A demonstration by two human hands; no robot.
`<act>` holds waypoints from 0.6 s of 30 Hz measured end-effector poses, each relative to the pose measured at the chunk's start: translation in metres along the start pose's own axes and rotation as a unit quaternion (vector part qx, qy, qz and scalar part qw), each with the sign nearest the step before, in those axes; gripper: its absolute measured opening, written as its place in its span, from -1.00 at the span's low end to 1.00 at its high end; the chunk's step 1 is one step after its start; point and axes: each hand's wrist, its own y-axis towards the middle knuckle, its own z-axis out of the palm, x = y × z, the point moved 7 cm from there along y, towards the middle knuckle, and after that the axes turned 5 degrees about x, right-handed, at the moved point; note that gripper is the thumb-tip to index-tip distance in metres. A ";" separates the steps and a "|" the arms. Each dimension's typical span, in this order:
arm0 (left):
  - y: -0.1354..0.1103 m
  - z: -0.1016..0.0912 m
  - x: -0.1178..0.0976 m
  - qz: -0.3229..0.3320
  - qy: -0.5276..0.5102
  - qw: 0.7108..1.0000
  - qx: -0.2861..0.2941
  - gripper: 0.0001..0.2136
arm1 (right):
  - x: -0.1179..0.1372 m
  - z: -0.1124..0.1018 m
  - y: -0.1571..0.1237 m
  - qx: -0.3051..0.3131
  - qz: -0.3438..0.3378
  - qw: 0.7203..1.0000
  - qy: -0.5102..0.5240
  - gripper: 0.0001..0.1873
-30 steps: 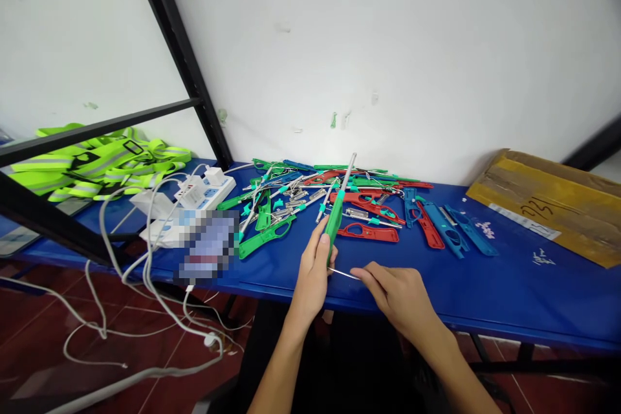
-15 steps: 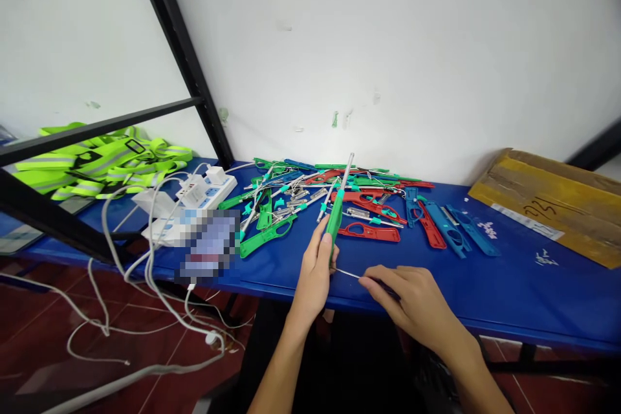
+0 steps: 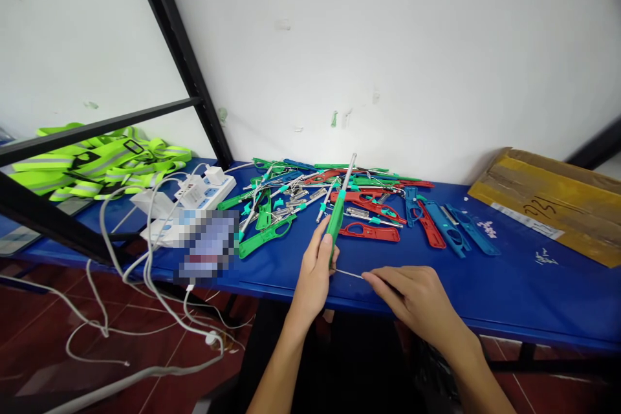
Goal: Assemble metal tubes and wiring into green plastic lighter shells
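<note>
My left hand (image 3: 317, 264) is closed around the green handle of a long-nosed lighter (image 3: 335, 223), whose metal tube points up and away from me. My right hand (image 3: 421, 297) is closed on a thin-shafted screwdriver (image 3: 350, 273); its handle is hidden in my fingers. The shaft reaches left to the lighter's lower end, where my left fingers hide the tip. Beyond my hands lies a pile of lighter parts: green handle shells (image 3: 266, 237), red shells (image 3: 371, 231), blue shells (image 3: 449, 229) and metal tubes.
At left are a white power strip (image 3: 220, 191) with plugs and cables, a blurred-out phone (image 3: 211, 246) and yellow-green reflective straps (image 3: 107, 158). A taped cardboard box (image 3: 548, 207) sits at right on the blue table (image 3: 524, 297). Black shelf posts (image 3: 179, 45) rise at left.
My right hand has turned slightly around the screwdriver and shifted a little to the right. The lighter's tube leans slightly further right.
</note>
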 end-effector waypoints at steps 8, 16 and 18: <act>-0.002 0.000 -0.002 -0.002 0.009 1.000 -0.006 -0.24 | 0.007 -0.002 0.004 0.005 -0.033 0.999 0.010 -0.73; -0.002 -0.002 -0.001 0.008 0.002 1.000 -0.030 -0.21 | 0.002 0.011 0.003 0.059 0.021 0.998 -0.023 -0.57; -0.002 -0.002 0.001 -0.005 0.002 1.000 -0.030 -0.21 | 0.005 0.008 0.003 0.084 0.014 0.996 -0.010 -0.62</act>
